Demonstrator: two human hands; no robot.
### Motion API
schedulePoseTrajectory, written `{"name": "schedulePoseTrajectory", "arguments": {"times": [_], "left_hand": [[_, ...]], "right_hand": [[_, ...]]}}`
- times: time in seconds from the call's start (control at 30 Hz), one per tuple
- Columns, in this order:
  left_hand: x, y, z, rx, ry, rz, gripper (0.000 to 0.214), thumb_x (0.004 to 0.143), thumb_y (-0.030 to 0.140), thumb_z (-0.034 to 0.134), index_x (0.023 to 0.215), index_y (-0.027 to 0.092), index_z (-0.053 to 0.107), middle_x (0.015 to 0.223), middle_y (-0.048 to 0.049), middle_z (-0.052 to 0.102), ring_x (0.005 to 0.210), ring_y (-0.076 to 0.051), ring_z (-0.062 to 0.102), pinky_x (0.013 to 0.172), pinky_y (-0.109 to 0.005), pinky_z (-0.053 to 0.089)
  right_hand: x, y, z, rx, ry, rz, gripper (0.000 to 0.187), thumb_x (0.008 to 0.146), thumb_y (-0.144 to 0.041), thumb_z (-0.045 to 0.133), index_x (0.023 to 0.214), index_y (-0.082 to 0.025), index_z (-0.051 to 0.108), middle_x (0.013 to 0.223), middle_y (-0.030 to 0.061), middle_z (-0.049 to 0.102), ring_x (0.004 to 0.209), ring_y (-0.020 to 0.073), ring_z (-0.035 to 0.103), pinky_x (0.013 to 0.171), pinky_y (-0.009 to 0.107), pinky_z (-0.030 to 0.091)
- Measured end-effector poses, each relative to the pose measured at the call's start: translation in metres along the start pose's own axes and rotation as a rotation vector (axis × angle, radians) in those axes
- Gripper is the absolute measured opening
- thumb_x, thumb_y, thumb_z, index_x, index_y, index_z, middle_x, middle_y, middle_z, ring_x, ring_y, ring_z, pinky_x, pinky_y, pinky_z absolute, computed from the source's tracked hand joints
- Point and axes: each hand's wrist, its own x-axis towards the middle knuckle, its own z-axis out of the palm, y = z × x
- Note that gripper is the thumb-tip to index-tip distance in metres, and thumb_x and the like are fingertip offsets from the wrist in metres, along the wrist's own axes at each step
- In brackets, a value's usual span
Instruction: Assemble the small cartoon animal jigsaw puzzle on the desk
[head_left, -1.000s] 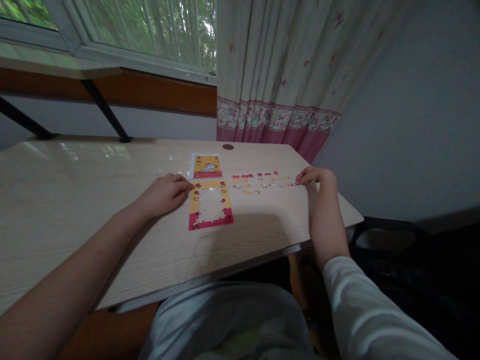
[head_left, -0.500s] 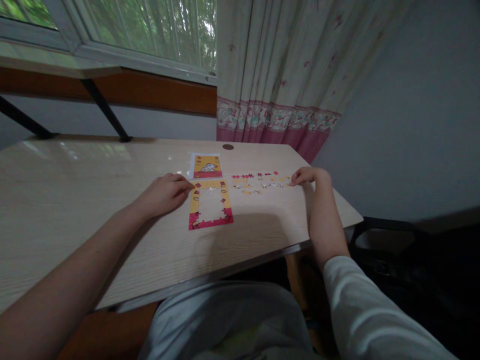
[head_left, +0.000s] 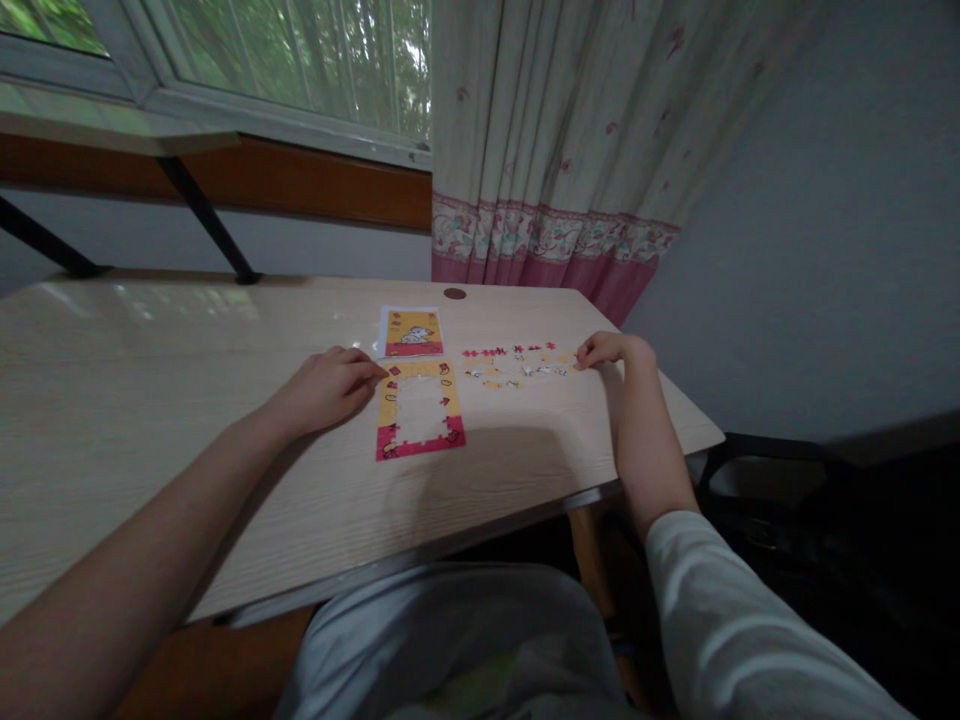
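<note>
Loose jigsaw pieces (head_left: 527,371) in rows right of jigsaw border (head_left: 388,441), running away from it; right hand (head_left: 621,349) nearer, at far end, fingertips bunched, can't tell if grasping; left hand (head_left: 330,388) at border's upper-left corner, grip unclear.

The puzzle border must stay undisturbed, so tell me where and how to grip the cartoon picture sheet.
Likely best to pinch the white left margin of the cartoon picture sheet, coming from its left: the sheet lies flat, and its near edge sits close to the puzzle border, leaving little room to grip there.
</note>
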Motion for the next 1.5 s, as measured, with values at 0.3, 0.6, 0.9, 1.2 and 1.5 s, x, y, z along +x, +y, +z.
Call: {"name": "schedulePoseTrajectory", "arguments": {"times": [0.3,0.6,0.9,1.2,1.5], "left_hand": [[0.001,0.0,-0.001,0.003,-0.009,0.023,0.048,0.088,0.034,0.033,0.112,0.017,0.071,0.107,-0.0137,0.067,0.099,-0.028,0.06,0.088,-0.041,0.047],[0.0,0.0,0.0,0.009,0.002,0.004,0.047,0.088,0.035,0.033,0.113,0.018,0.07,0.108,-0.0135,0.067,0.1,-0.029,0.06,0.088,-0.042,0.047],[0.001,-0.001,0.0,0.012,0.004,0.022,0.048,0.089,0.035,0.032,0.112,0.018,0.071,0.106,-0.0137,0.067,0.099,-0.03,0.06,0.087,-0.043,0.047],[0.002,-0.003,0.001,0.025,-0.01,0.026,0.049,0.088,0.035,0.032,0.113,0.016,0.07,0.107,-0.0141,0.066,0.098,-0.029,0.061,0.086,-0.041,0.047],[0.001,-0.001,0.0,0.019,-0.012,0.018,0.047,0.088,0.035,0.032,0.111,0.018,0.07,0.108,-0.0126,0.067,0.099,-0.028,0.06,0.086,-0.04,0.047]], "right_hand": [[0.002,-0.018,0.005,0.044,-0.026,-0.095,0.033,0.054,-0.041,0.081,0.055,-0.017,0.059,0.051,-0.0046,0.049,0.053,0.0089,0.043,0.056,0.024,0.034],[0.001,-0.008,0.006,-0.11,0.383,0.042,0.008,0.073,-0.022,0.063,0.072,-0.016,0.069,0.074,0.0043,0.068,0.066,0.0127,0.058,0.06,0.022,0.04],[0.001,-0.006,0.009,-0.114,0.4,0.042,0.011,0.071,-0.018,0.06,0.074,-0.015,0.07,0.069,0.0045,0.067,0.063,0.0136,0.057,0.057,0.023,0.041],[0.006,-0.023,0.008,-0.043,0.24,-0.109,0.01,0.069,-0.025,0.069,0.066,-0.017,0.064,0.061,-0.001,0.062,0.057,0.0098,0.054,0.057,0.021,0.039],[0.007,-0.07,0.029,0.018,0.077,-0.37,0.026,0.069,-0.037,0.071,0.064,-0.017,0.056,0.054,-0.0035,0.052,0.051,0.0081,0.043,0.053,0.023,0.032]]}}
